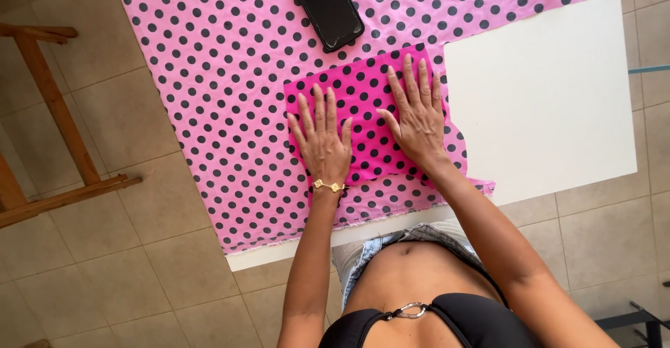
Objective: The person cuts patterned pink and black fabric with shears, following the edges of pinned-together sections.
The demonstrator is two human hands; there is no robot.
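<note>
Both hands flat on folded dotted cloth.

Left hand (322,142) and right hand (417,114) lying open, fingers spread, palms down, grasping nothing, only pressing on the small bright pink piece of fabric with black dots (366,121). Resting on the larger pale pink dotted fabric sheet (209,76), spread over the white table (558,90) near its front edge. Farther away, a black phone (326,6) lying on the sheet. Possible trouble: thin slippery cloth sliding or wrinkling under uneven pressure of the palms, or the hanging front edge of the sheet pulling the layers out of line.
</note>
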